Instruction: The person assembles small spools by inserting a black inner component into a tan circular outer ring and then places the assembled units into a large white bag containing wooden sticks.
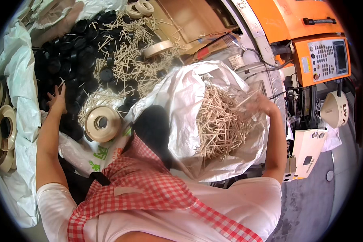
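Note:
My left hand reaches over a heap of black round caps, its fingers spread apart. A small beige stick shows at its fingertips; I cannot tell whether it is touched. My right hand is smeared by motion above the right side of an open white sack. Beige plastic sticks, thin and branched, fill much of that sack. A few blurred sticks show beside the right hand, and whether its fingers hold them cannot be made out. More loose sticks lie scattered over the caps.
A beige flanged ring sits close in front of me, another ring farther off. Several rings stand in a white sack at far left. Cardboard lies at the back. An orange machine with a control panel stands at right.

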Demonstrator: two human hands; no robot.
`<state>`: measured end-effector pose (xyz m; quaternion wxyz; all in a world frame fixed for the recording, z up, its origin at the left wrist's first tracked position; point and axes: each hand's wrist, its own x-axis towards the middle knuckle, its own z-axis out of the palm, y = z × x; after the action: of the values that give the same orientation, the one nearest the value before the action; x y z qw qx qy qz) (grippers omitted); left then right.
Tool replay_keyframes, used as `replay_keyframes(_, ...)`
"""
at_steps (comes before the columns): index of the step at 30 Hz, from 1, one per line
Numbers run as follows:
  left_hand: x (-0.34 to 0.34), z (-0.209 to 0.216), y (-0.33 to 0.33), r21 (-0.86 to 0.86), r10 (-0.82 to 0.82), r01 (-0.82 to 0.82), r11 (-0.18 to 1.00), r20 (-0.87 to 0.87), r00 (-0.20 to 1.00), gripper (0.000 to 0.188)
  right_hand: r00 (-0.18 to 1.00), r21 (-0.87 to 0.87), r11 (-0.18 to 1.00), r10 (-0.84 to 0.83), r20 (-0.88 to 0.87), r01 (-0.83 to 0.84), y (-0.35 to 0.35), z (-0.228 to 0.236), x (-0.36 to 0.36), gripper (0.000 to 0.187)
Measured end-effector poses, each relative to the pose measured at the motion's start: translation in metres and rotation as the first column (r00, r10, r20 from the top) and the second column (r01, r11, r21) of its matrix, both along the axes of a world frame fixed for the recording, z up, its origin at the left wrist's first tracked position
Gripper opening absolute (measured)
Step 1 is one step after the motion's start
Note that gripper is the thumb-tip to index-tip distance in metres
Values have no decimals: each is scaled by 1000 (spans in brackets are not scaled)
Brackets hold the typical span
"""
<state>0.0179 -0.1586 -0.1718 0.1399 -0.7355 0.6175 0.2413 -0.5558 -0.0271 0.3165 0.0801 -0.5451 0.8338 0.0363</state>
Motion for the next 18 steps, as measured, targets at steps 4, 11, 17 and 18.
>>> replay_keyframes(4,11,-1,2,-28,19,-19,999,-22,1000,125,987,281,955,-57,-152,98,1,7,-39,86)
replay_keyframes(11,9,-14,-2,-171,-32,46,984,84,996,118,827,-161,812,553,-99,-562,-127,-59,109,46)
replay_keyframes(17,14,-15,-11,-132,-46,59,989,102,994,103,778,321,746,627,-40,-584,-261,-268,133,63)
replay_keyframes(18,16,-17,-10,-131,-46,60,990,104,993,99,862,375,808,504,-42,-454,-275,-292,146,69)
